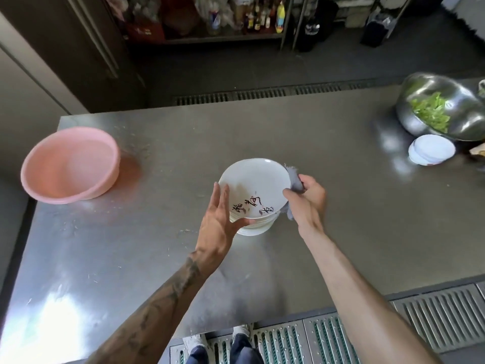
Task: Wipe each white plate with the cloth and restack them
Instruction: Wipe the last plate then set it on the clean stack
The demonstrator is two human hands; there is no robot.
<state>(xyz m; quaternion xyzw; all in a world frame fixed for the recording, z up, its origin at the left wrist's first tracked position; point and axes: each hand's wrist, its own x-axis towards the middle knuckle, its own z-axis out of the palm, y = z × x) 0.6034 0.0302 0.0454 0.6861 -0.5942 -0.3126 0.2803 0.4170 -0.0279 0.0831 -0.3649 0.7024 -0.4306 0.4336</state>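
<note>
The white plate [253, 187] being worked on, with dark brush lettering on its near inner face, is held tilted just above a stack of plates [253, 229] near the middle of the desk [315, 143]. The left grip [220, 219] grasps it: the fingers lie straight along the left rim and the thumb hooks round the near edge. The right grip [305, 200] is clenched on a bunched grey cloth [295, 181] and presses it against the plate's right rim, so the step looks like wiping the rim of this one plate. The stack beneath shows several edges. If that is the unwiped supply, a good share of the work is left. Well apart, at the right of the desk, a second, lower pile of white plates [430, 151] sits just beside a steel bowl [462, 111] of green leaves [430, 111]. It may be the restacked, finished plates, which would put the job in its early to middle part. Nothing visible shows which pile is clean, so this is a guess. A pink basin [70, 185] stands at the desk's left corner, away from the plates.
</note>
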